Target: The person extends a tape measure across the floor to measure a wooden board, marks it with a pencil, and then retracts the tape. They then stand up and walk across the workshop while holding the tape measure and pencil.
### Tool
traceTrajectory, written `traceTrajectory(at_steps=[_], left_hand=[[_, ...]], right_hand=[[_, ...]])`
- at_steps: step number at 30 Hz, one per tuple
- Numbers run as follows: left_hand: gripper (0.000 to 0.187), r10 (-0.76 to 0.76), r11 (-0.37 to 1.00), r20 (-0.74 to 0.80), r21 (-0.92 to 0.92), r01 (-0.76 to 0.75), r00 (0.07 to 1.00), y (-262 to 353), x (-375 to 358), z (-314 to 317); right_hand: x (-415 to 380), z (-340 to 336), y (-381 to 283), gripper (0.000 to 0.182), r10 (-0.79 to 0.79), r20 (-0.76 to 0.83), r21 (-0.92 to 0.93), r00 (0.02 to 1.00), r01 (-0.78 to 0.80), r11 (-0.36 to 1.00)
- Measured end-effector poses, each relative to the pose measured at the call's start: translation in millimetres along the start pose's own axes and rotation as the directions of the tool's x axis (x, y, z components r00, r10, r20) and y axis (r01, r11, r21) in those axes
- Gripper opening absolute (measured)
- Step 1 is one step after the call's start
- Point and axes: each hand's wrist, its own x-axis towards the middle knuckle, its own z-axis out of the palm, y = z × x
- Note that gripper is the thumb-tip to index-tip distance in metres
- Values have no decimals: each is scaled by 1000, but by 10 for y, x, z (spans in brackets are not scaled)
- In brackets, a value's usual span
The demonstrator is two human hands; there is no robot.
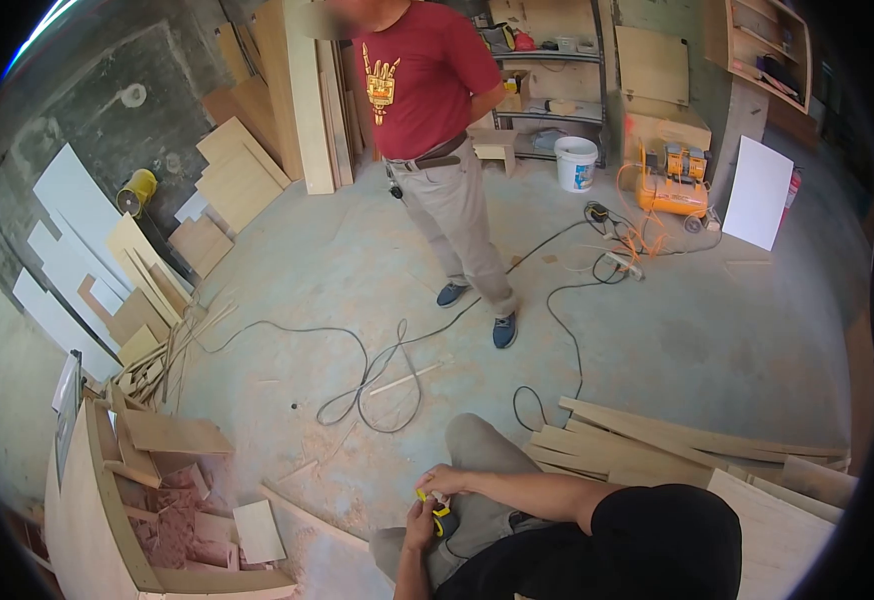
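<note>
Concrete, pale green-grey and dusty, makes up the workshop floor, with a black cable looping across it well beyond the fingers and a stack of long wooden planks lying just off to one side of them. Plywood offcuts lean against the far rough wall, a white bucket and an orange compressor stand far off near metal shelving, and a person in a red shirt stands on the floor well ahead. Nearer, on the other side of the fingers, a curved plywood frame holds scraps and reddish sawdust. Both hands meet over a bent knee in grey trousers. A small yellow and black tool sits between them: the left hand curls closed around its lower part, and the right hand folds over its top, fingertips pinched on it. Only slivers of bright yellow with a dark body show between the fingers; its exact kind is too small to tell.
</note>
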Motion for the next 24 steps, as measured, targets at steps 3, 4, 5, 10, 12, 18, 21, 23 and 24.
traceTrajectory(at_steps=[3, 4, 5, 10, 12, 18, 21, 23, 24], left_hand=[[35, -13, 1000, -11, -10, 13, 1000, 109, -20, 57], [36, -1, 1000, -8, 23, 1, 1000, 175, -62, 85], [37, 13, 998, -3, 54, -13, 1000, 252, -81, 126], [42, -13, 981, 18, 191, 9, 1000, 339, -57, 134], [44, -24, 976, 34, 217, 16, 999, 376, -14, 122], [36, -173, 967, 16, 192, 167, 985, 464, 8, 47], [35, -161, 976, 64, 162, 149, 985, 360, 75, -51], [38, -159, 974, 67, 174, 146, 985, 350, 55, -55], [39, -160, 972, 73, 188, 144, 984, 360, 29, -52]], right_hand=[[66, -61, 31, 29, 23, -14, 31, 1000, -22, 999], [62, -58, 35, 28, 35, -16, 41, 999, -34, 999], [59, -58, 35, 27, 31, -28, 94, 999, -28, 995], [29, -82, -5, 25, 17, 1, 251, 1000, -17, 968], [34, -99, -4, 24, 26, 26, 284, 999, -32, 958], [33, -86, -10, 27, 20, 79, 322, 997, -44, 946], [39, -33, -30, 28, -6, 92, 234, 996, -16, 972], [1, -9, -71, 28, -25, 49, 65, 999, 22, 998], [-10, 17, -80, 28, -30, 42, 14, 999, 30, 999]])
